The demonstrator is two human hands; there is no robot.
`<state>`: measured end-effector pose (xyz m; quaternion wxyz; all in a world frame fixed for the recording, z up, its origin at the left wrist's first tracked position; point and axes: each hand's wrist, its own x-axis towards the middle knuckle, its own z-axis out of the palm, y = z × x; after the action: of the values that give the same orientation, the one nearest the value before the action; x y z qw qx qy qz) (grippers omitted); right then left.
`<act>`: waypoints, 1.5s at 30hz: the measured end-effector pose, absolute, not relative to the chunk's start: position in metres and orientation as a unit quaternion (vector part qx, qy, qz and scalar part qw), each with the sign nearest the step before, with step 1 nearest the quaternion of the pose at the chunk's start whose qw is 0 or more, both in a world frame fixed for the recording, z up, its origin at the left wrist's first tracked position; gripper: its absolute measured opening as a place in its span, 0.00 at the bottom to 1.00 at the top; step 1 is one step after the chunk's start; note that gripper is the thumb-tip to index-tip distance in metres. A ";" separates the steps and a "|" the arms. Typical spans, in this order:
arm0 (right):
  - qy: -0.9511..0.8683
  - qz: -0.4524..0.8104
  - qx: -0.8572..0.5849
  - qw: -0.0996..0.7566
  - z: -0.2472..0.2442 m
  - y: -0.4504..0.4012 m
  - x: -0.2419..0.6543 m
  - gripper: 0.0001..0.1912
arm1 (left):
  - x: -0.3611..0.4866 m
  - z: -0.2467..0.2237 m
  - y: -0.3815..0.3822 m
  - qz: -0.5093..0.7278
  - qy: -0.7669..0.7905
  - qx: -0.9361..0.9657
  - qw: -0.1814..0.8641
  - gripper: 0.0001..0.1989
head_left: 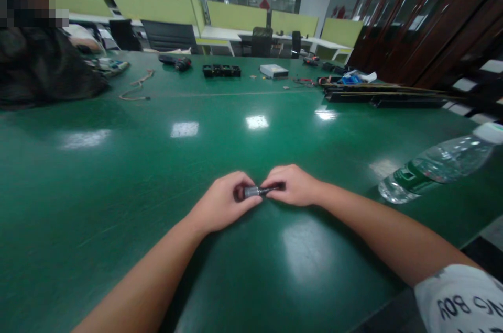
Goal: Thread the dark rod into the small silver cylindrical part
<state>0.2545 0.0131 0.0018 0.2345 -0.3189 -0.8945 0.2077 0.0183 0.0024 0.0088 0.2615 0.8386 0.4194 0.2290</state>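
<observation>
My left hand (223, 202) is closed, thumb and fingers pinching the grey, cylindrical end of a small dark object (252, 191). From the other side my right hand (296, 185) grips the same object by its thin black part, which pokes out a little between thumb and fingers. Both hands are close together, low over the green tabletop (137, 181). Fingers cover much of the object, so its exact kind does not show. Right of my right forearm, a clear plastic water bottle (436, 165) with a green label and white cap stands on the table, looking slanted in this view.
Across the table lie a cable (135, 87), a black block of fan-like units (222, 70), a silver drive-like box (274, 71) and long black rails (353, 93). At the far left is a person in dark clothing (43, 60).
</observation>
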 end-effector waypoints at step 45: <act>-0.903 0.179 -0.302 0.247 0.001 0.013 0.258 0.07 | 0.018 0.008 0.005 0.237 0.415 0.835 0.271 0.13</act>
<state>0.2584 0.0129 0.0011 0.2467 -0.3023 -0.9031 0.1792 0.0175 0.0047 0.0077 0.2705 0.8355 0.4154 0.2372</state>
